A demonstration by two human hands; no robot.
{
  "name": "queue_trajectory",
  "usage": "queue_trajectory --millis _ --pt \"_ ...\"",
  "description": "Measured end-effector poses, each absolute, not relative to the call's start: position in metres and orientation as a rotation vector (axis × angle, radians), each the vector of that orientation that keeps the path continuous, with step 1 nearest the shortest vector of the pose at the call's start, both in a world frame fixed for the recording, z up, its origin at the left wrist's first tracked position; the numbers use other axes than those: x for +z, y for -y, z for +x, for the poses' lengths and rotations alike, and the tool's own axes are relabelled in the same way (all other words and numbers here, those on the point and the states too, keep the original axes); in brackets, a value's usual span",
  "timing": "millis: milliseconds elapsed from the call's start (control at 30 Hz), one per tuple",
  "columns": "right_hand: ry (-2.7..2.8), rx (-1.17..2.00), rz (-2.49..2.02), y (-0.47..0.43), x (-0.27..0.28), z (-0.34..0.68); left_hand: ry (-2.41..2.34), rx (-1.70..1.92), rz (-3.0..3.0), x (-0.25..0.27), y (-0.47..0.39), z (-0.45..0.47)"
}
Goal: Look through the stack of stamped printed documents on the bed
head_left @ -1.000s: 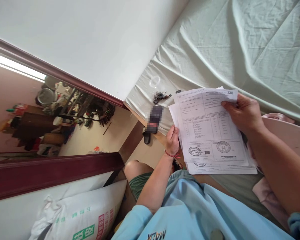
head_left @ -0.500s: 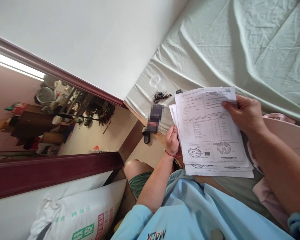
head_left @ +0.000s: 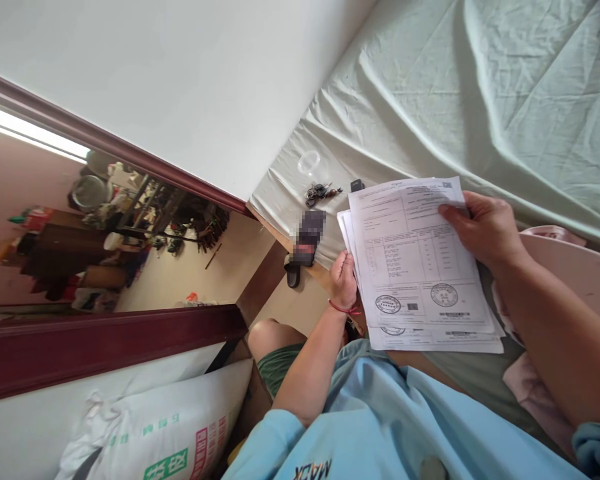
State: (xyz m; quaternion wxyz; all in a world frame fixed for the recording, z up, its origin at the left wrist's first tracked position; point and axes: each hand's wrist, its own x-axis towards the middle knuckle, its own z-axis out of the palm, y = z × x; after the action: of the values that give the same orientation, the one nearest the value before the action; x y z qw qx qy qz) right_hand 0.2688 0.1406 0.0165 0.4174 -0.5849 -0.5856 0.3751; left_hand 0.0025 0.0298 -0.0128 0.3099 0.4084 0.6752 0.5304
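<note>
A stack of printed papers (head_left: 410,253), with tables, round stamps and barcodes on the top sheet, is held above my lap. My right hand (head_left: 485,227) is closed on the upper right edge, its thumb lying on the top sheet. At the left edge my left hand (head_left: 343,280) is closed around the sheets, its fingers partly hidden by them. The lower sheets stick out a little at the left and at the bottom. A red string bracelet (head_left: 344,308) circles my left wrist.
On the pale bed sheet (head_left: 430,107) lie a bunch of keys (head_left: 320,193), a clear plastic cup (head_left: 311,163) and a small black object (head_left: 356,185). A dark, partly blurred item (head_left: 310,230) lies near the bed's edge. A white printed sack (head_left: 170,420) stands at lower left; a pink chair (head_left: 570,267) is at right.
The top sheet and my right hand have shifted slightly left, so the sheets lie a little closer together. My left hand has hardly moved.
</note>
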Motion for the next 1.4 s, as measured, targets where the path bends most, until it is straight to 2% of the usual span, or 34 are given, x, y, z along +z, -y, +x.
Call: queue_trajectory --millis 867,1200,1400 --pt "1.509 0.922 -1.434 -0.140 0.014 0.270 -1.686 1.426 1.103 -0.015 -0.028 0.001" --pt "1.432 0.674 -1.462 -0.143 0.012 0.268 -1.748 1.364 1.178 0.000 -0.029 0.007" --pt "1.382 0.782 -1.430 -0.139 0.021 0.265 -1.739 1.363 1.138 -0.004 -0.028 0.007"
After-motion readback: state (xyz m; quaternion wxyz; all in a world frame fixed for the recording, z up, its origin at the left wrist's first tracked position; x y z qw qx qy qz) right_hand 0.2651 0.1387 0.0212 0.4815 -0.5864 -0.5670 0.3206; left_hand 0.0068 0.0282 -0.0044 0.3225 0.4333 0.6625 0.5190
